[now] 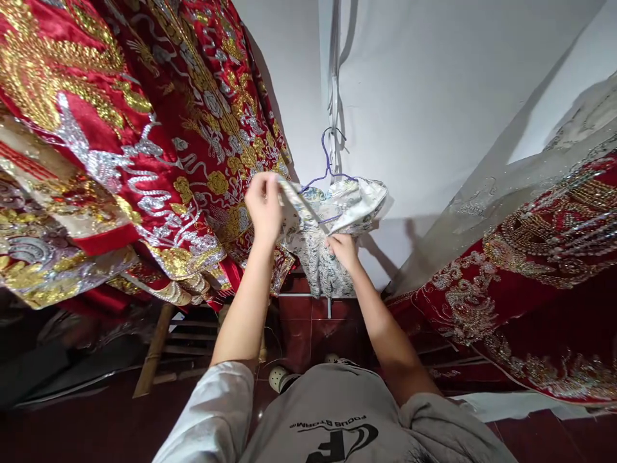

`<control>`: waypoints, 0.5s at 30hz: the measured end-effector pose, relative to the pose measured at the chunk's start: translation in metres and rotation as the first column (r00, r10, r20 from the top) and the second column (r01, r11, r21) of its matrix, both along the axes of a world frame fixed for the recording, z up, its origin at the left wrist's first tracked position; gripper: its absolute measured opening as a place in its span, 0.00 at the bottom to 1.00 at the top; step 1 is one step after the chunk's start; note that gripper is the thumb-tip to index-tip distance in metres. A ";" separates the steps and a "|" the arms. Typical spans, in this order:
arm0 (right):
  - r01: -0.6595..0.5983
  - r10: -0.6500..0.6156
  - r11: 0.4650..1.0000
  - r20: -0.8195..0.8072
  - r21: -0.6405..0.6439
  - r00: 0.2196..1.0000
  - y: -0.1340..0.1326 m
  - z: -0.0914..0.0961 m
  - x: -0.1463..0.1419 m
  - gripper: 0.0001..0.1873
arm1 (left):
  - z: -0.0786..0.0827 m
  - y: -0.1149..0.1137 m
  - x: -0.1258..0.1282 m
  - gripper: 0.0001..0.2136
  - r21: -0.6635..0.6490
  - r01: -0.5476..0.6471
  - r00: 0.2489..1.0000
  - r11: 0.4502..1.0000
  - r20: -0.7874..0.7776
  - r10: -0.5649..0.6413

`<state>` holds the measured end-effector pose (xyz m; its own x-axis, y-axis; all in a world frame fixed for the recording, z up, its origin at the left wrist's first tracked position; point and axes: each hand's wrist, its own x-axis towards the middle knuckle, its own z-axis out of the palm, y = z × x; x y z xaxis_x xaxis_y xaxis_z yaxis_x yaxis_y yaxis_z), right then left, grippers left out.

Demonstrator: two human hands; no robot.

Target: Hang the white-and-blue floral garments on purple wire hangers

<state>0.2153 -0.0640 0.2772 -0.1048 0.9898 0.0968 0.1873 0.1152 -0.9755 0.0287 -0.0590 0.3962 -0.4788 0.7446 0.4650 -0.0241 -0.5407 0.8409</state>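
A white garment with a blue and green floral print (318,257) hangs on a thin purple hanger (326,154) in front of me. My left hand (265,206) is closed at the garment's upper left, raised a little above it, gripping the end of a narrow pale strip (303,207). Lower and to the right, my right hand (342,251) pinches the cloth where the strip slants down to it. Between the two hands the strip looks taut. Whether it is a strap or the garment's own edge, I cannot tell. The fingertips of my left hand are partly hidden.
Red robes (212,128) with gold and silver embroidery hang close on the left. Another beaded red garment (544,270) is on the right. A white pole (334,83) stands against the wall behind the hanger. A wooden rack leg (155,350) stands low on the left.
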 end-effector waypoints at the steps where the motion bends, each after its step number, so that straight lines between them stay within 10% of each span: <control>1: -0.025 0.025 1.000 -0.032 -0.012 0.999 -0.009 -0.010 -0.001 0.13 | -0.007 -0.001 -0.013 0.10 -0.034 -0.032 0.987 0.999 0.155 0.037; 5: -0.144 0.134 0.989 -0.201 -0.037 0.970 -0.040 -0.032 -0.002 0.12 | -0.066 -0.019 -0.037 0.13 -0.225 0.002 0.870 0.974 0.480 0.109; 10: -0.149 0.121 0.982 -0.219 -0.115 0.968 -0.049 -0.041 0.012 0.13 | -0.152 -0.048 -0.001 0.15 -0.363 0.193 0.630 0.912 0.758 0.168; 15: -0.201 0.246 0.945 0.156 -0.257 0.957 -0.048 -0.043 0.043 0.16 | -0.157 -0.057 0.023 0.07 -0.281 0.285 0.649 0.917 0.760 0.031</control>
<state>0.2580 -0.1122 0.2339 -0.3198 0.9305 -0.1785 0.3613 -0.0544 -0.9308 0.0520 -0.1155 0.2391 -0.4265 0.8532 -0.3002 -0.7628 -0.1609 0.6263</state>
